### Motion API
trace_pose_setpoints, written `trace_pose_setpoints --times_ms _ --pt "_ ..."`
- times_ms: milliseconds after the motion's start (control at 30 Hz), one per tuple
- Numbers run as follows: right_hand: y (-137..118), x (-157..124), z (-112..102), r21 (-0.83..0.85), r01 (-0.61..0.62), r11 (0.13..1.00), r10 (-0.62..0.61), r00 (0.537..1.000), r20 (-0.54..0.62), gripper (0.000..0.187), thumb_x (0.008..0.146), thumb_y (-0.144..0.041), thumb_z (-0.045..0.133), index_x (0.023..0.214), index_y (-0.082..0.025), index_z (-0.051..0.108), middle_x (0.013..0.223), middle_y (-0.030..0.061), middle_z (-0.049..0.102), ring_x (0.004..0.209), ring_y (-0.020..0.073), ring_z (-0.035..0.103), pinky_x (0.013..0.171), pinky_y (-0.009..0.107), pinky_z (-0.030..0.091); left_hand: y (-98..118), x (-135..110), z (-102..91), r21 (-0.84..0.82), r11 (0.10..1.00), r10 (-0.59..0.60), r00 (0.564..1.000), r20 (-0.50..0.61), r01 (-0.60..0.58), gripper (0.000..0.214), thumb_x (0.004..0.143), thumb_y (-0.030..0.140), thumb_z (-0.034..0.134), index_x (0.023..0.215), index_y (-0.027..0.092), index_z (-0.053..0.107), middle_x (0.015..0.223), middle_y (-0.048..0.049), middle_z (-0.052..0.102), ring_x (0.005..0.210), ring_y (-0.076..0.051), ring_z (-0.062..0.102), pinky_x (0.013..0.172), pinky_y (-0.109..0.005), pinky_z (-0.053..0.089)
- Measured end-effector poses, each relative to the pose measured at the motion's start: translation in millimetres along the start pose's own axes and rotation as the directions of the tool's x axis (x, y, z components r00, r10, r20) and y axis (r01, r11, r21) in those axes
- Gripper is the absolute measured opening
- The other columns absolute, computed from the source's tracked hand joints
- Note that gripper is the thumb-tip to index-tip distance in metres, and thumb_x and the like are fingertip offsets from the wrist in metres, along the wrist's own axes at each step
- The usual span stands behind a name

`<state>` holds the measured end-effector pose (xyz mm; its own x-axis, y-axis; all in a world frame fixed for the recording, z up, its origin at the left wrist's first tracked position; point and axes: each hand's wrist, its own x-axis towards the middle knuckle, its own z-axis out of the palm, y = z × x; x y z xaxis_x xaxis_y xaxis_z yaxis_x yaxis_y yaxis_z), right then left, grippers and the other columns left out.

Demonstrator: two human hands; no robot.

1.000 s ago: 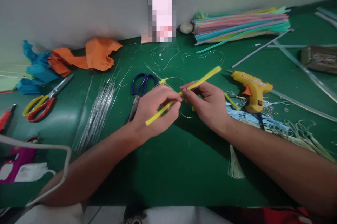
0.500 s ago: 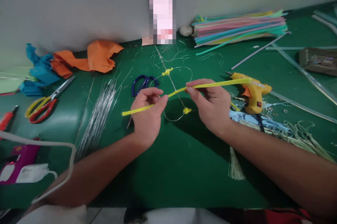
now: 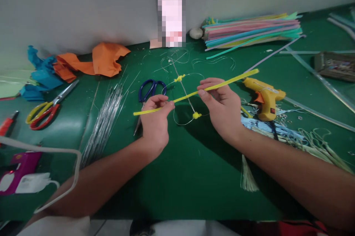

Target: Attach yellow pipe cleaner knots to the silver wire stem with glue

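Observation:
A long yellow pipe cleaner stretches across the middle of the green table, held above it by both hands. My left hand pinches it near its left end. My right hand pinches it right of its middle, with the free end pointing up toward the right. Under the pipe cleaner is a thin wire frame, a loop crossed by a straight wire, with two small yellow knots on it. I cannot tell whether either hand also holds the frame.
Blue-handled scissors lie just behind my left hand. A yellow glue gun sits right of my right hand. A bundle of silver wires, red-and-yellow scissors, orange paper, stacked coloured pipe cleaners and pale tassels surround the work area.
The pipe cleaner went from a steep diagonal to nearly level, then tilted up slightly at the right. My hands moved apart along it, and the wire frame with yellow knots came into view.

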<state>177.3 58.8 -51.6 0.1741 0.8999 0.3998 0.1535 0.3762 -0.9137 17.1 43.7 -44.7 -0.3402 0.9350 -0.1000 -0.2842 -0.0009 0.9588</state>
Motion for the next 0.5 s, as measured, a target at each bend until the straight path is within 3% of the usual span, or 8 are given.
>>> trace_pose_setpoints --times_ms 133,300,500 --pt "8 2 2 0.097 -0.224 0.970 0.229 0.972 -0.042 0.002 0.081 -0.025 0.071 0.083 -0.025 0.071 0.111 0.0025 0.067 0.104 0.0193 0.064 0.091 0.038 0.053 -1 3 0.7 -0.034 0.999 -0.006 1.000 -0.013 0.006 0.025 0.061 0.010 0.075 0.080 0.017 0.062 0.070 0.0049 0.053 0.069 -0.009 0.057 0.074 -0.026 0.052" --pt "0 4 5 0.235 -0.510 0.827 0.529 0.848 -0.021 0.012 0.078 -0.031 0.074 0.082 -0.021 0.069 0.097 0.0034 0.069 0.088 0.0169 0.067 0.082 0.035 0.056 -2 5 1.6 -0.060 0.998 -0.008 1.000 -0.015 0.007 0.026 0.060 0.009 0.075 0.081 0.018 0.062 0.071 0.0051 0.052 0.069 -0.009 0.056 0.074 -0.025 0.051" --pt "-11 6 4 0.359 -0.633 0.686 0.671 0.741 0.024 0.013 0.076 -0.028 0.075 0.077 -0.020 0.064 0.080 0.0008 0.063 0.085 0.0169 0.068 0.077 0.033 0.060 -2 5 2.2 -0.060 0.998 -0.003 1.000 -0.016 0.002 0.026 0.061 0.008 0.074 0.081 0.018 0.063 0.071 0.0049 0.051 0.069 -0.008 0.054 0.072 -0.024 0.049"
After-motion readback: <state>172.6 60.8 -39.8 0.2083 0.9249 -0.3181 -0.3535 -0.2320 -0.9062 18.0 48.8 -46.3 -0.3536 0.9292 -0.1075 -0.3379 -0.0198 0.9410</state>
